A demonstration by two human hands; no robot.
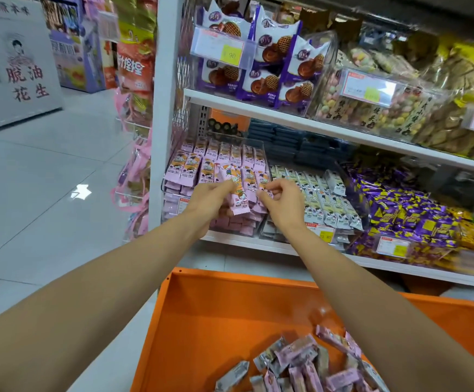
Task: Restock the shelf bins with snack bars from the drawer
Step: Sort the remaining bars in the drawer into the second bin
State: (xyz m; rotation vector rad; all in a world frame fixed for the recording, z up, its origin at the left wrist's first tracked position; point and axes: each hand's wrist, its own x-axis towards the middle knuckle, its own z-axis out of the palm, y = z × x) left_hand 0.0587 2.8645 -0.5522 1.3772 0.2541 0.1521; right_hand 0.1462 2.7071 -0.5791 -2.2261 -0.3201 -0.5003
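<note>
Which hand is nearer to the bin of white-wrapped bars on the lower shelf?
Right. The right hand is just left of the white-wrapped bars; the left hand, holding a pink snack bar, is farther left.

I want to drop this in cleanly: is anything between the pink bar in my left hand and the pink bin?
Nothing visible does. The left hand holds the pink bar right over the open-topped bin, whose rows of bars are packed; the right hand is beside it.
</note>
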